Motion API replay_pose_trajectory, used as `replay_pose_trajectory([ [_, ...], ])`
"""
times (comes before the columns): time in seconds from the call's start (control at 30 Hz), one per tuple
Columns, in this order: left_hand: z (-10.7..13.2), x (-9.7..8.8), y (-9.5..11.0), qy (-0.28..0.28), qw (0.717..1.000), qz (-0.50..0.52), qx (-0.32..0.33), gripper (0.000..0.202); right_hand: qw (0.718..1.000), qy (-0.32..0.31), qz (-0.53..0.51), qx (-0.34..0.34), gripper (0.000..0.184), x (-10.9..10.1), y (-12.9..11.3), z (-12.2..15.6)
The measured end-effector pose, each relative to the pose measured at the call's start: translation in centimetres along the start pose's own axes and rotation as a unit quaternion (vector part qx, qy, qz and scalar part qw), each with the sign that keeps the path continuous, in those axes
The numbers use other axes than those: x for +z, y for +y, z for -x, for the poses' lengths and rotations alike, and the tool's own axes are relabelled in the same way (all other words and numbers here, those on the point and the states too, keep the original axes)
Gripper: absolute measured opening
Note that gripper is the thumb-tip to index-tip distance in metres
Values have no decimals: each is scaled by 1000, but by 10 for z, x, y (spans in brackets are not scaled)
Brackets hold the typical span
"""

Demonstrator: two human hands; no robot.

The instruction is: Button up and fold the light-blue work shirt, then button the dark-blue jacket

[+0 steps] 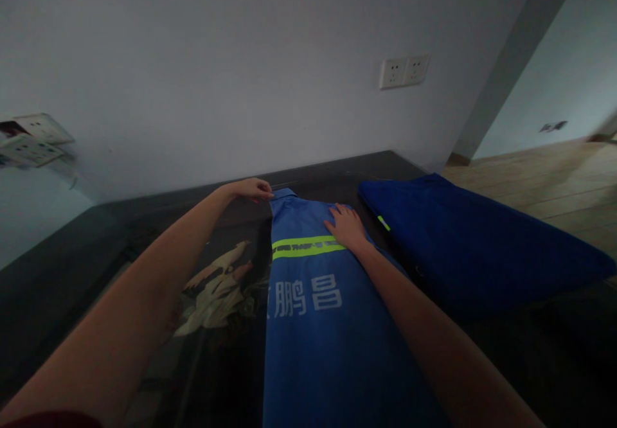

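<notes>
A blue work jacket [308, 338] lies along the dark table, with a yellow-green reflective band and white characters on it. Its left edge runs straight, as if folded over, and its collar points toward the wall. At the collar corner, my left hand [253, 189] is closed in a pinch on the cloth. My right hand [348, 225] rests flat on the jacket near the right shoulder, fingers spread. Both forearms reach forward over the table, the right one lying across the jacket's right side.
To the right lies a darker blue folded garment [463, 241] with a small yellow-green strip. The dark glossy table [337, 172] meets a pale wall carrying sockets [403, 72]. A pale patterned shape [216, 296] shows on the tabletop at left. More sockets [36, 139] are at far left.
</notes>
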State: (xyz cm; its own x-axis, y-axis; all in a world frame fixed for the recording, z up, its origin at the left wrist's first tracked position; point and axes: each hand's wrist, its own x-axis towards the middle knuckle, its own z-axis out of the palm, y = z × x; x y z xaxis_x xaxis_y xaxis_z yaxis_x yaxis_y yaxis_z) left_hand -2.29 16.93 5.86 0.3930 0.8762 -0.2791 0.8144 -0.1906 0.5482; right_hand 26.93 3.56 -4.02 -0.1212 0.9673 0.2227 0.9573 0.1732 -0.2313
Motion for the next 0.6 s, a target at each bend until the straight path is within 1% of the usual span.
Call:
replay_pose_trajectory([
  [0.03,0,2,1,1,999,30,-28,37,1000,2,0,-1,51,0,0,0],
  [0.1,-2,7,3,21,994,59,-88,39,1000,5,0,-2,51,-1,-1,1],
  [0.17,-6,13,7,39,990,49,-130,36,1000,10,0,-1,50,-2,-1,1],
  [0.23,-10,18,12,44,987,24,-150,32,1000,12,0,0,50,-3,-1,2],
  [0.33,-14,22,20,40,986,3,-162,29,1000,8,-2,1,50,-4,-2,3],
  [0.47,-14,22,26,21,986,-28,-164,25,1000,7,-6,3,50,-4,-2,3],
  [0.53,-13,23,28,17,987,-51,-152,27,1000,8,-6,4,50,-4,-2,2],
  [0.6,-13,24,29,21,988,-85,-124,30,1000,8,-7,4,50,-4,-2,2],
])
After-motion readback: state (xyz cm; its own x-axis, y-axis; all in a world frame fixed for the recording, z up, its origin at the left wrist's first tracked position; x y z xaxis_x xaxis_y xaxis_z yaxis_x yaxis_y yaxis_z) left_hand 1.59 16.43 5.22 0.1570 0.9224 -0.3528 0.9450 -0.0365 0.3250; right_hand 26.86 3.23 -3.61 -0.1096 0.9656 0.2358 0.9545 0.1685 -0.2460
